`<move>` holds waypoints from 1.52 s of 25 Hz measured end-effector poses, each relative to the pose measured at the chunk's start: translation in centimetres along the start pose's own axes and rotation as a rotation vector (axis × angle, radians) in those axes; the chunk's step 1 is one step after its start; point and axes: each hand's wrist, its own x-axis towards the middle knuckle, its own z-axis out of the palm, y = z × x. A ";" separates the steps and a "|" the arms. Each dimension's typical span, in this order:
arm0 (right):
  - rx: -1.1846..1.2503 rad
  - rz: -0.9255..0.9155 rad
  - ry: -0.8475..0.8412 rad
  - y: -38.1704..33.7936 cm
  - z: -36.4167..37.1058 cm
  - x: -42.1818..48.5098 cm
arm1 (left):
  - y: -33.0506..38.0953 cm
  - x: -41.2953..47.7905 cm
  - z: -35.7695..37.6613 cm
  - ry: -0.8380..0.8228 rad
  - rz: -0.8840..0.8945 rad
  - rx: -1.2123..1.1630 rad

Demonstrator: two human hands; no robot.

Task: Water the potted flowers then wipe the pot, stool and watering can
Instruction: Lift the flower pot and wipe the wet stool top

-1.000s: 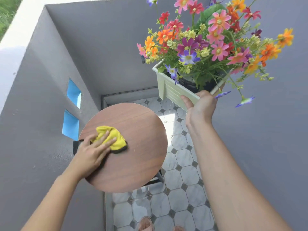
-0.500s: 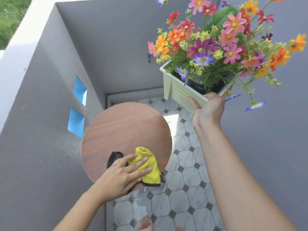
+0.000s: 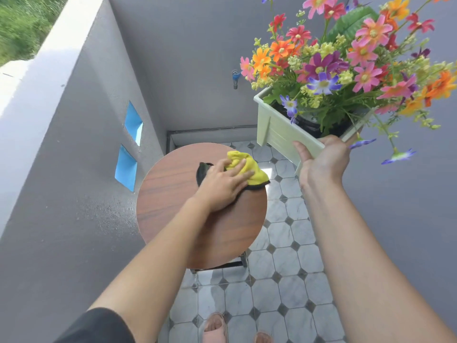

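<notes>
A round wooden stool [image 3: 173, 201] stands below me on the tiled floor. My left hand [image 3: 222, 185] presses a yellow cloth [image 3: 249, 167] with a dark edge flat on the stool top, near its far right rim. My right hand [image 3: 324, 162] holds a pale green rectangular pot [image 3: 277, 131] from underneath, lifted in the air to the right of the stool. Colourful flowers [image 3: 346, 60] fill the pot. The watering can is not in view.
Grey walls close in on the left, far side and right. A blue tap [image 3: 235, 78] sticks out of the far wall. Two blue openings [image 3: 129, 147] sit in the left wall. My slippered feet [image 3: 215, 328] stand on the wet tiles [image 3: 284, 280].
My left hand swept the cloth from the stool's left side, past its near edge, to the far right side. The pot stayed lifted in my right hand.
</notes>
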 end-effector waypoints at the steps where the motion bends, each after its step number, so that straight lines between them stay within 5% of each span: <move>1: -0.006 0.001 -0.003 0.0 0.0 -0.1 | 2.2 -1.3 0.2 0.024 0.099 -0.020; 4: -0.014 0.002 -0.017 0.0 0.0 -0.5 | 5.5 -8.5 0.2 -0.036 0.254 -0.078; 7: -0.046 0.010 -0.029 0.0 -0.2 -0.4 | 3.3 -16.4 -0.4 -0.018 0.191 -0.079; 11: -0.063 0.027 -0.050 -0.5 -0.2 -1.2 | -4.5 -18.6 -2.0 0.061 -0.102 0.017; 16: -0.063 0.017 -0.050 -1.2 0.0 -2.5 | -9.5 -7.6 -2.7 0.015 -0.577 0.014; 22: -0.086 -0.007 -0.055 -1.9 0.0 -2.1 | -0.7 1.6 -0.5 -0.070 -0.233 0.019; 25: -0.104 -0.011 -0.062 -2.1 -0.1 -1.6 | 4.3 -0.7 0.0 -0.058 0.133 -0.013; 28: -0.126 -0.009 -0.077 -2.0 -0.3 -1.4 | 6.2 -5.7 0.4 -0.070 0.297 -0.029; 33: -0.108 0.026 -0.071 -2.1 -1.1 -1.5 | 4.0 -15.5 -0.8 -0.048 0.254 -0.026; 38: -0.114 0.040 -0.051 -1.8 -2.3 -1.2 | -5.3 -16.2 -2.0 0.049 -0.069 0.020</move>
